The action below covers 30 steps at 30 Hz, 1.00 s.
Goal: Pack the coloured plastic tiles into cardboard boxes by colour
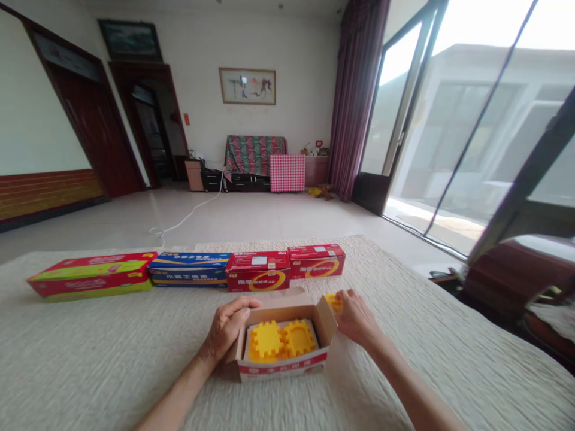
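An open cardboard box (282, 370) with red and white print stands in front of me, its flaps folded outward. Inside lie yellow interlocking plastic pieces (268, 339) with notched edges, two of them on top side by side. My left hand (226, 326) is closed on the box's left rear edge, thumb and fingers at the flap. Just outside the right flap, my right hand (356, 316) pinches a yellow plastic piece (333, 301). That piece is partly hidden by the fingers and the flap.
Behind the open box runs a row of closed boxes: a red and green box (94, 276), a blue box (188, 269), a red box (258, 271) and a smaller red box (316, 261). All rest on a cream quilted cover (135, 353). A dark red chair (516, 281) is at right.
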Available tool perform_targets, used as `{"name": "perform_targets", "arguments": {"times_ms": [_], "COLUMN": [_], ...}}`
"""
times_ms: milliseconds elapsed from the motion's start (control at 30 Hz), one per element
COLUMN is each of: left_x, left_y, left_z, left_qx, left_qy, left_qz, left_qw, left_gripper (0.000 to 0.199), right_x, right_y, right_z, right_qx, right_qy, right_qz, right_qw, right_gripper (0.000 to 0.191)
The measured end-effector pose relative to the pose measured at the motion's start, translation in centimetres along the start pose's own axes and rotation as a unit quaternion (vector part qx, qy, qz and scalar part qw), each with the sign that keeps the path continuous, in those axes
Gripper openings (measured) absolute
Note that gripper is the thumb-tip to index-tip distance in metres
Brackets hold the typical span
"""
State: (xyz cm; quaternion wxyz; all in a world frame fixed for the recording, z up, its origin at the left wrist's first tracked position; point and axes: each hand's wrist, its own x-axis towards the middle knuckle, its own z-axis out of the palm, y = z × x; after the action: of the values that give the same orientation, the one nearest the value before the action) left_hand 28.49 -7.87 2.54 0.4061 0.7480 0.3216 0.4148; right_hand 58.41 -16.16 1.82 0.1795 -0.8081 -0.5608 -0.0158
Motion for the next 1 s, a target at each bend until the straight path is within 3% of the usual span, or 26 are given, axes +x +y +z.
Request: {"name": "perform_targets", "arguments": {"times_ms": [267,467,567,667,767,867,933,1000], "left_x": [-0.9,-1.7,-1.9,-2.2,-2.7,-3.5,-3.9,-4.2], "left_y": [-0.2,-0.3,0.2,1.2,2.0,2.3,2.2,2.0], "left_z": [0.0,0.8,1.5,1.9,1.8,1.2,1.0,1.0], "left_qx": [-0.065,-0.202,-0.286,-0.33,-0.287,-0.227,-0.197,-0.174], "left_qy": [0.015,0.046,0.065,0.079,0.112,0.13,0.132,0.139], "left_qz": [-0.032,-0.101,-0.124,-0.141,-0.133,-0.078,-0.035,-0.007], "left_qw": [0.997,0.973,0.948,0.93,0.942,0.962,0.971,0.975], "left_gripper": [0.027,0.038,0.045,0.047,0.041,0.035,0.038,0.042], "right_x": [-0.3,-0.4,-0.5,-1.1,-2.5,-4.7,-6.0,-6.6], "right_y": [1.4,2.3,2.4,1.1,-2.3,-6.7,-9.0,-10.2], "right_z": [2.3,3.7,2.9,0.1,-4.2,-7.2,-7.3,-5.7], "right_qx": [0.038,0.173,0.272,0.359,0.384,0.343,0.303,0.237], "right_qy": [0.08,0.141,0.187,0.244,0.268,0.204,0.139,0.102], "right_qz": [-0.033,0.001,0.053,0.082,-0.021,-0.183,-0.244,-0.258], "right_qw": [0.996,0.975,0.943,0.897,0.883,0.899,0.911,0.931], "right_gripper": [0.026,0.029,0.037,0.048,0.041,0.024,0.02,0.02]}}
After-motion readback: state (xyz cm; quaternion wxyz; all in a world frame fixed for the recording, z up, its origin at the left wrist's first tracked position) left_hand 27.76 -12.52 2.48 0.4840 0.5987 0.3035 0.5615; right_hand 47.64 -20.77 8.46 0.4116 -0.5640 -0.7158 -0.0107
